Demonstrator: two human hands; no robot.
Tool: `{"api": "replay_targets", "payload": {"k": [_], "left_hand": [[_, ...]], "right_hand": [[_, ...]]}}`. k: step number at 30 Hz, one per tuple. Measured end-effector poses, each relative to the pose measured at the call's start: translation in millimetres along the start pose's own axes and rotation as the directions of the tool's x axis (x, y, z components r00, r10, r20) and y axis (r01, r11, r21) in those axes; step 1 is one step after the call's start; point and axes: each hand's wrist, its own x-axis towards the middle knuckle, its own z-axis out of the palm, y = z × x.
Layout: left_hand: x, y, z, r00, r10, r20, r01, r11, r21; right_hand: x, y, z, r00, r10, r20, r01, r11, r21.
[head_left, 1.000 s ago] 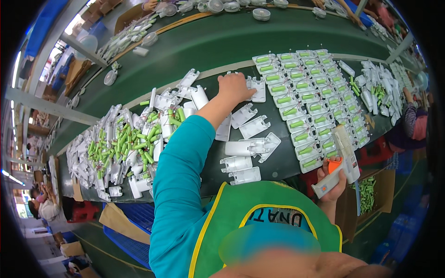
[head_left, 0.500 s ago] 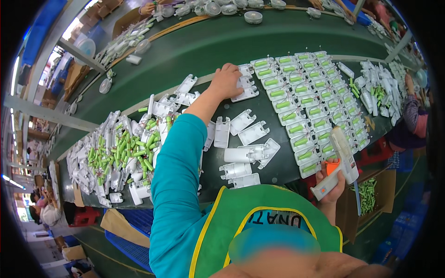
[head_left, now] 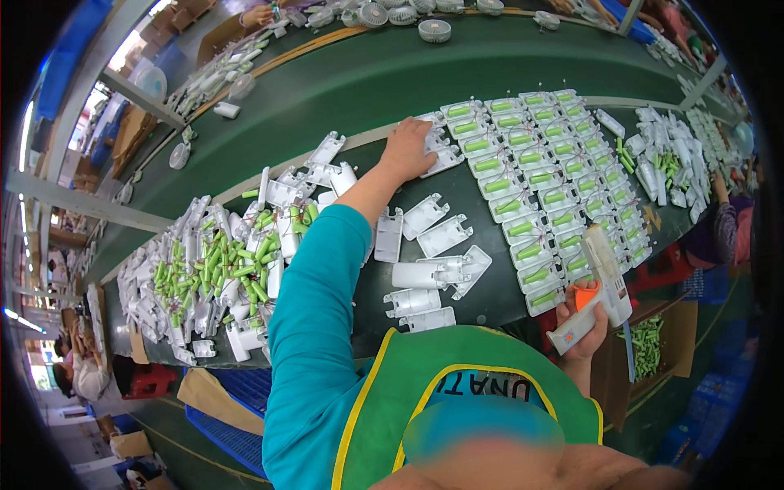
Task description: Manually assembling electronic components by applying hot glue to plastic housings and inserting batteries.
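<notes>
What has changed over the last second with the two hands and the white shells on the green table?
The left hand slid the white shell away from the person toward the top of the grid of filled shells, and rests on it. The right hand kept its grip on the white glue gun. The loose pile of shells and green cells stayed put.

Left arm (head_left: 327, 278) outstretched, right hand (head_left: 590, 327) clenched.
</notes>
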Motion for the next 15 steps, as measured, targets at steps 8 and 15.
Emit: {"api": "replay_targets", "payload": {"k": [8,15], "left_hand": [[-6.1,5.3,-10.0,1.000,0.001,-0.016,-0.002,0.999,-0.050],[-52.1,39.0,-52.8,0.994,0.105,0.024,-0.104,0.994,-0.031]], "right_hand": [[-5.0,-4.4,-3.2,0.998,-0.020,0.055,0.020,1.000,-0.002],[-7.3,-6.7,-2.6,0.998,-0.031,0.050,0.032,0.999,-0.014]]}}
